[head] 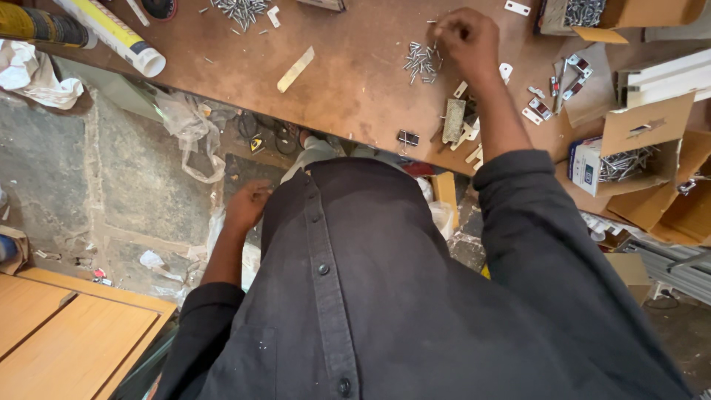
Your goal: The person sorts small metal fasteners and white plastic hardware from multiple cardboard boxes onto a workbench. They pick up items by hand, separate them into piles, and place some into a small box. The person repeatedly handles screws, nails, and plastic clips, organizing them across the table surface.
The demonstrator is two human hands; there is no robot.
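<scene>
1. One view only, the head camera, looking straight down past the person's dark buttoned shirt (355, 296) onto a brown workbench (348, 81); every place below is given relative to this workbench.
2. Right hand (466, 37): stretched to the far part of the workbench, fingers drawn together in a pinch at the upper edge of a small heap of screws (422, 61). Whether a screw is caught between the fingertips cannot be told; they are closed and touching the heap.
3. Left hand (248, 206): off the workbench, below its near edge, resting loosely curled against the shirt front and holding nothing visible.
4. Screws, handling: judged small, light, rigid steel, smooth and apt to roll or scatter. They are best taken singly by the shank or head between thumb and forefinger, or swept together.
5. Near the workbench's front edge, toward the person from the heap: a grey flat block (453, 120), pale wooden offcuts and a small dark catch (407, 138).
6. At the workbench's right side: metal hinges (570, 78) and an open cardboard box of screws (622, 159).
7. At the workbench's left end: a white sealant cartridge (111, 33); further in, a second scatter of screws (241, 11).
8. Beneath the workbench: bare concrete floor with plastic litter.
</scene>
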